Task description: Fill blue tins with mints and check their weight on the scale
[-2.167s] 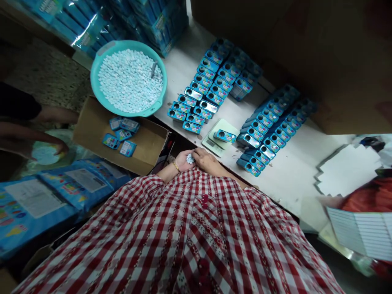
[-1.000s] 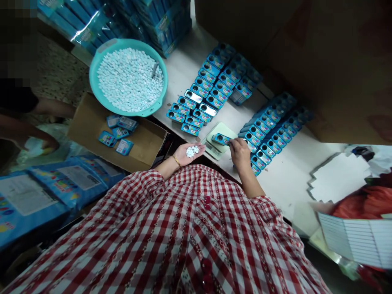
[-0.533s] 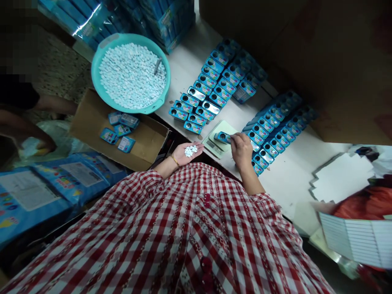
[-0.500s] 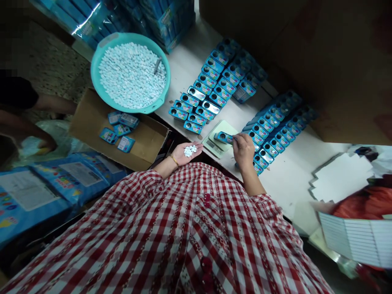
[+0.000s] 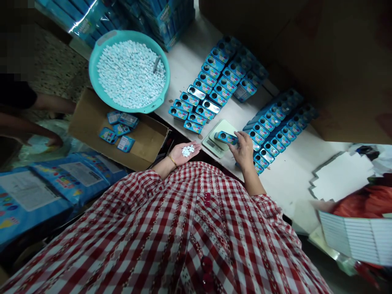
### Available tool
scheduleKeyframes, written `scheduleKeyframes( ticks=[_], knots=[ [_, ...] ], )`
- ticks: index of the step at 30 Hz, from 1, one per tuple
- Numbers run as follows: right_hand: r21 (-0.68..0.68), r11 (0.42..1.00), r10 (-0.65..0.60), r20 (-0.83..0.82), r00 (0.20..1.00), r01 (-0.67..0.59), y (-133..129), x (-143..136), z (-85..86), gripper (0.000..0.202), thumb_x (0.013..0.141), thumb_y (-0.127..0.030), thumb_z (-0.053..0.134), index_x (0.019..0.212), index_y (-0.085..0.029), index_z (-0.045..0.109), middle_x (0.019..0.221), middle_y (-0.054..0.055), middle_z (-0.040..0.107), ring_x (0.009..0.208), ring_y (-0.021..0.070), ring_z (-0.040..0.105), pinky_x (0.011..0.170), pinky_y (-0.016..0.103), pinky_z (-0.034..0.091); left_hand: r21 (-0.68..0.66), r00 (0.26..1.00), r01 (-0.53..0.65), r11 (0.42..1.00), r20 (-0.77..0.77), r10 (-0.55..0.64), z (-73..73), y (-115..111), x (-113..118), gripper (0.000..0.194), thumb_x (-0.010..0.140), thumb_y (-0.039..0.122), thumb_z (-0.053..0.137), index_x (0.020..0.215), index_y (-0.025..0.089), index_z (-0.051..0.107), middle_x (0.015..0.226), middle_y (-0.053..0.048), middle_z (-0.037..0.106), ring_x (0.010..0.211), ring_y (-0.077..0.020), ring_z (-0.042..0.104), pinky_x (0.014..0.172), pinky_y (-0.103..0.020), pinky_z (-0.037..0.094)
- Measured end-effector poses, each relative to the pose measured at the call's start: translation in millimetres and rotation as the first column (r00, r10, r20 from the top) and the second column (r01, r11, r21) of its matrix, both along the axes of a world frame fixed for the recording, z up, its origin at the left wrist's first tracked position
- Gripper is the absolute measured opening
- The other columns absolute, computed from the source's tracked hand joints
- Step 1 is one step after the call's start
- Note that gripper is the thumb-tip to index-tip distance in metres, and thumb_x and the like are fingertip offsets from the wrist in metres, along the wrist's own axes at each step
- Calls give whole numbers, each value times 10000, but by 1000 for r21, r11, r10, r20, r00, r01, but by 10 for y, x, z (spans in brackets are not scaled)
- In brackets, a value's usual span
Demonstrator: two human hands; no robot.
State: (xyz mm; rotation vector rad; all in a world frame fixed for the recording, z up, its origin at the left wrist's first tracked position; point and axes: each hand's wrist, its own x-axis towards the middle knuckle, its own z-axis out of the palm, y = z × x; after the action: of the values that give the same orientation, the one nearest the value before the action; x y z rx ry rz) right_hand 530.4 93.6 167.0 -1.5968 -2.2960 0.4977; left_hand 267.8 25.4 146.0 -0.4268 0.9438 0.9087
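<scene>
Head view: right hand at tin, contact unclear; scale display illegible.

A loose top is worn, checked in red and white. The cloth is crossed lengthwise by narrow strips with small pale and dark motifs, and down the middle the checks are set aslant. At the front, dark red round buttons are fastened in a line. The same check is carried onto the left sleeve and the right sleeve, by which part of each forearm is left bare. The left wrist is ringed by a thin gold-coloured bracelet.
</scene>
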Motion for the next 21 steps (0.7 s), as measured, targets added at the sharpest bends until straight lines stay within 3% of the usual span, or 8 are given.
scheduleKeyframes(
  ticks=[8, 11, 15, 17, 21],
  knots=[
    [-103, 990, 112, 170, 979, -95, 78, -151, 64, 553, 815, -389, 569, 1314, -188, 443, 1304, 138, 471, 1117, 306, 439, 876, 449, 404, -32, 1000, -29, 999, -6, 29, 44, 69, -15, 312, 838, 106, 418, 1091, 62, 594, 900, -150, 701, 884, -210, 679, 822, -330, 526],
    [-59, 986, 160, 124, 979, -153, 26, -247, 170, 472, 859, -394, 512, 1279, -179, 488, 1250, 140, 509, 1089, 291, 453, 886, 441, 400, -18, 1000, 11, 1000, 15, -10, 61, 106, 11, 309, 845, 112, 409, 1077, 54, 604, 918, -160, 700, 889, -216, 677, 833, -338, 514],
    [-119, 926, 364, 18, 931, -359, -168, -510, 263, 351, 926, -319, 394, 1200, -184, 566, 1135, 128, 577, 1010, 245, 503, 883, 403, 412, 18, 993, 66, 998, 94, -67, 78, 147, 107, 338, 843, 102, 396, 1099, 49, 610, 929, -163, 700, 899, -218, 673, 848, -353, 505],
    [-167, 895, 421, 2, 907, -415, -276, -625, 248, 355, 936, -313, 366, 1184, -180, 583, 1118, 130, 589, 984, 240, 513, 864, 395, 427, 27, 986, 92, 995, 137, -95, 81, 142, 157, 352, 837, 77, 390, 1104, 54, 617, 897, -152, 705, 873, -212, 676, 848, -362, 507],
    [-217, 890, 411, 3, 912, -400, -428, -684, 145, 355, 941, -298, 350, 1160, -177, 601, 1052, 127, 610, 944, 230, 527, 849, 380, 449, 50, 967, 188, 981, 163, -193, 78, 72, 211, 377, 818, 16, 388, 1092, 73, 641, 822, -123, 713, 794, -195, 679, 838, -356, 505]
  ],
)
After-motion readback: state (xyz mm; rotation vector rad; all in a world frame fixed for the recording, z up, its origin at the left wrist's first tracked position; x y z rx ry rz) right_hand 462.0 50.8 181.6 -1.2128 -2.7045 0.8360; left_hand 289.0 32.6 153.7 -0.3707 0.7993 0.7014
